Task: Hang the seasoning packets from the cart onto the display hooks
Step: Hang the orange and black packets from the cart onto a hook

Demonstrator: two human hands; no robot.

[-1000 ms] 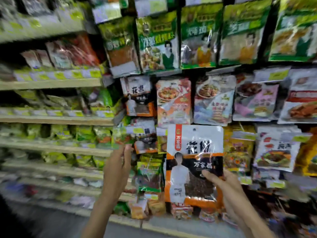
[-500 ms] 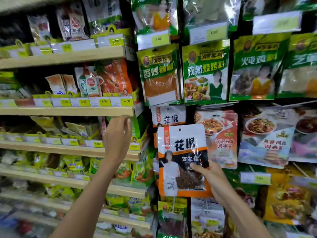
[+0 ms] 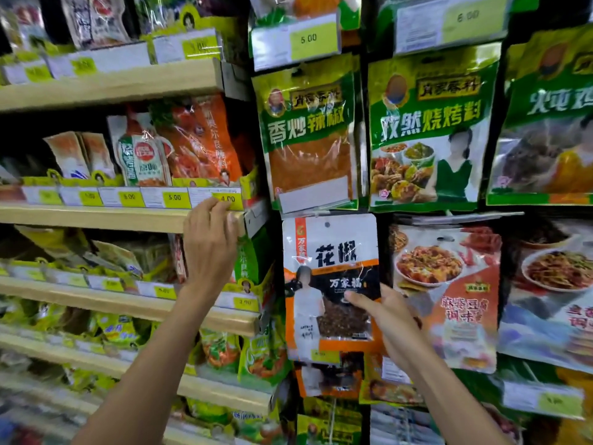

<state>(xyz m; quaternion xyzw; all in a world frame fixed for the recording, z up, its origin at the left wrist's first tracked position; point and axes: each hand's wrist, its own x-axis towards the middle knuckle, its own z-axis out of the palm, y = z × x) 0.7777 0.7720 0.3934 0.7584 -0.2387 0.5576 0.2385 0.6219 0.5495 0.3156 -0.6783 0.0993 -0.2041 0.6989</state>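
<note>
The wooden shelves point(image 3: 106, 216) fill my left side, packed with pouches behind yellow price tags. To the right is the wall of hanging packets: a green chilli packet point(image 3: 309, 133) and a green barbecue packet point(image 3: 423, 130) side by side, with a noodle packet point(image 3: 446, 284) below the second. My pepper packet point(image 3: 330, 261) stands upright against the wall, just under the chilli packet and between the shelf end and the noodle packet. My right hand point(image 3: 390, 319) pinches its lower right edge, with the thumb point(image 3: 356, 298) across the front and the other fingers hidden behind. My left hand point(image 3: 210, 248) is up at the shelf edge. Its fingers are close together and lightly bent, tips resting on the 4.00 tag point(image 3: 229, 199), holding nothing. The packet's hang hole point(image 3: 327, 224) shows near its top; I cannot tell whether a hook is through it.
</note>
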